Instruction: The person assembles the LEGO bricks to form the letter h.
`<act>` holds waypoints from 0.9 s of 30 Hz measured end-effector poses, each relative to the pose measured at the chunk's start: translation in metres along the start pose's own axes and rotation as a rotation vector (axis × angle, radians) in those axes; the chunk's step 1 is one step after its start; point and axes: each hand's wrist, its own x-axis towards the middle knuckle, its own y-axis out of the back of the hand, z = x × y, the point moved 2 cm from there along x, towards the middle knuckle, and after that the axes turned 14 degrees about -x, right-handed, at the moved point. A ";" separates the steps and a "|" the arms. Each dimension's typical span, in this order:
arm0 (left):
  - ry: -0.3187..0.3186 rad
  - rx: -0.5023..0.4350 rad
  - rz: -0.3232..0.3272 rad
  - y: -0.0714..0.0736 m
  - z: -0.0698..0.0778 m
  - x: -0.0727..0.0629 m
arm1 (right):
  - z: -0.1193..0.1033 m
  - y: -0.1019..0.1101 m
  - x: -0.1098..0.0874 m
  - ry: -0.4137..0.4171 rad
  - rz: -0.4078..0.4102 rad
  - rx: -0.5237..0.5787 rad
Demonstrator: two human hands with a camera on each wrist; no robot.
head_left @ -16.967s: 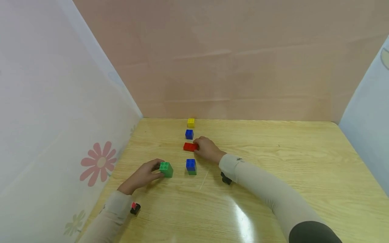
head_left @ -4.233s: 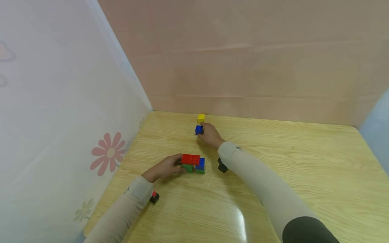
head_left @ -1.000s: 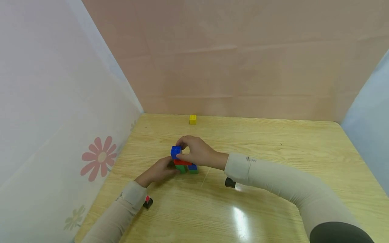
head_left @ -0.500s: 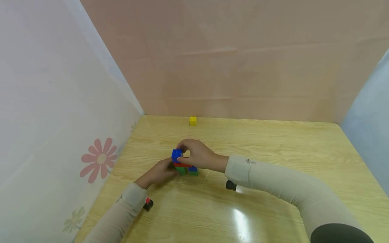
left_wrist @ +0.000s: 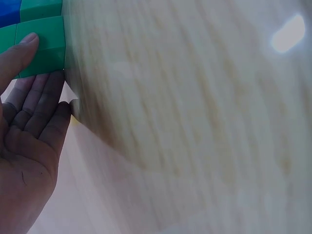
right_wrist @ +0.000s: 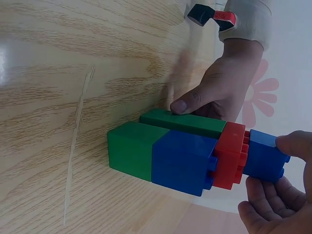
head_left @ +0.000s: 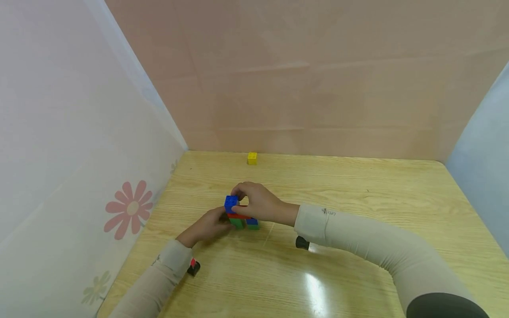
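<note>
In the head view my right hand point(head_left: 263, 204) pinches a small blue brick point(head_left: 230, 203) between thumb and fingers. That brick stands on one end of a flat red brick point(right_wrist: 229, 155); I cannot tell if it is fully seated. Beneath the red brick are two pillars: a tall green one point(right_wrist: 185, 122), and a blue brick point(right_wrist: 183, 161) on a green brick point(right_wrist: 134, 150). My left hand point(head_left: 208, 225) grips the tall green pillar, its thumb on one face and its fingers against another, as the left wrist view shows.
A yellow brick point(head_left: 252, 158) lies near the back of the wooden table point(head_left: 358, 212), in front of the beige backdrop point(head_left: 302, 88). A white panel point(head_left: 79, 132) with printed flowers rises on the left. Dark wrist cameras point(head_left: 302, 243) hang under both sleeves.
The red brick was laid across the pillars, which stand closer together. My right hand brought the blue brick from the back onto it. In the last half second almost nothing has moved.
</note>
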 end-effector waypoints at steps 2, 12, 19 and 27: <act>0.002 0.002 0.001 0.000 0.000 0.000 | 0.000 0.000 0.000 -0.001 -0.003 -0.002; -0.023 -0.005 -0.005 0.001 -0.003 0.000 | 0.000 0.000 -0.001 -0.014 -0.019 -0.044; -0.023 -0.010 -0.005 0.001 -0.002 0.000 | 0.000 0.000 -0.001 0.007 -0.008 -0.047; -0.025 -0.036 -0.004 0.001 0.000 0.001 | -0.002 0.001 -0.001 0.035 -0.010 -0.068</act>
